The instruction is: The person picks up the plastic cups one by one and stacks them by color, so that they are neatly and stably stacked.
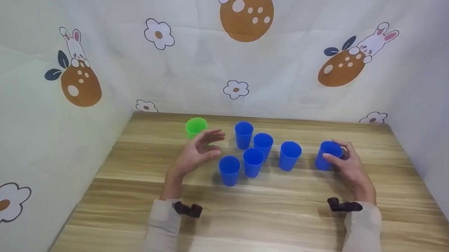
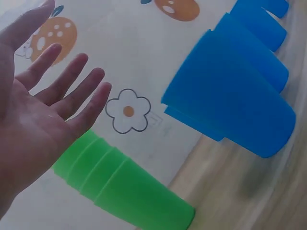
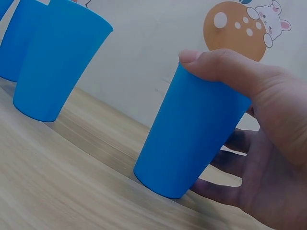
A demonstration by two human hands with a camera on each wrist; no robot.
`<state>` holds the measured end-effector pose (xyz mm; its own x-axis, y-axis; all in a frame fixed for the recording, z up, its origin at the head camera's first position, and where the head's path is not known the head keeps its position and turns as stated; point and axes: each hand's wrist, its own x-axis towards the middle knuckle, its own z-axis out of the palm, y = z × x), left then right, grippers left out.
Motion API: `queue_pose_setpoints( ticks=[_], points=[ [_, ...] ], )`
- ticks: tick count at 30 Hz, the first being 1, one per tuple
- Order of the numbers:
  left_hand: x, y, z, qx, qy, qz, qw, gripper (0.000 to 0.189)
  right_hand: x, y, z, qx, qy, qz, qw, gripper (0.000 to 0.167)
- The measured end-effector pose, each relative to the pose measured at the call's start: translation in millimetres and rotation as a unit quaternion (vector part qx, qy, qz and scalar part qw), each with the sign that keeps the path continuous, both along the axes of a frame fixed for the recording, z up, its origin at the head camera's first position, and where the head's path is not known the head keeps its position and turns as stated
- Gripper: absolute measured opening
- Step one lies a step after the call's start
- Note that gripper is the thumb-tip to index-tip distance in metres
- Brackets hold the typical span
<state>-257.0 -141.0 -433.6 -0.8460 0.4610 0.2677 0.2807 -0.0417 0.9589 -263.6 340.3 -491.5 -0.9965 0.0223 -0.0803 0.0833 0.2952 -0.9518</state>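
Note:
At the right of the table, my right hand (image 1: pixel 351 163) grips a blue cup (image 1: pixel 324 160), thumb at the near side of its rim and fingers around the far side. That cup (image 3: pixel 184 134) stands upright on the wood. My left hand (image 1: pixel 198 151), fingers spread and holding nothing, hovers between a green stack and the nearest blue cup (image 1: pixel 229 172). The left wrist view shows the green stack (image 2: pixel 139 187) as several nested cups; in the head view the hand partly hides the green cups (image 1: pixel 196 126).
Other upright blue cups stand mid-table: one at the back (image 1: pixel 243 136), two in the middle (image 1: pixel 263 143) (image 1: pixel 253 164), and a single cup (image 1: pixel 290 156) left of the gripped one. Patterned cloth (image 1: pixel 197 63) walls the wooden table (image 1: pixel 265 228) at the back and both sides.

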Motion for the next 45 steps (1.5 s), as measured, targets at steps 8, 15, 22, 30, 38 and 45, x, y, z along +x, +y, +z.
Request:
queue_pose_setpoints(
  ticks=[8, 15, 22, 30, 38, 45],
  points=[
    [-12.2, 2.1, -26.0, -0.068, -0.049, -0.078, 0.9935, 0.083, -1.4, -1, 0.1, -0.014, 0.003, -0.002, 0.9999, 0.081],
    [-16.9, 4.0, -40.0, -0.104, -0.048, -0.122, 0.9859, 0.091, 0.9, -1, -0.7, -0.016, -0.007, -0.006, 0.9998, 0.081],
    [-18.9, 3.5, -49.5, -0.158, -0.047, -0.114, 0.9797, 0.087, 2.6, -3, -1.0, -0.016, -0.017, -0.004, 0.9997, 0.085],
    [-18.6, 4.4, -51.3, -0.183, -0.068, -0.078, 0.9777, 0.075, 1.3, -2, -0.3, -0.005, -0.015, 0.005, 0.9999, 0.083],
    [-18.0, 10.1, -49.1, -0.178, -0.082, -0.043, 0.9796, 0.071, 2.9, -4, -0.6, -0.022, -0.005, 0.016, 0.9996, 0.081],
    [-15.0, 21.0, -41.9, -0.159, -0.093, 0.011, 0.9828, 0.074, -0.1, -8, -1.5, -0.012, 0.013, 0.033, 0.9993, 0.075]
  ],
)
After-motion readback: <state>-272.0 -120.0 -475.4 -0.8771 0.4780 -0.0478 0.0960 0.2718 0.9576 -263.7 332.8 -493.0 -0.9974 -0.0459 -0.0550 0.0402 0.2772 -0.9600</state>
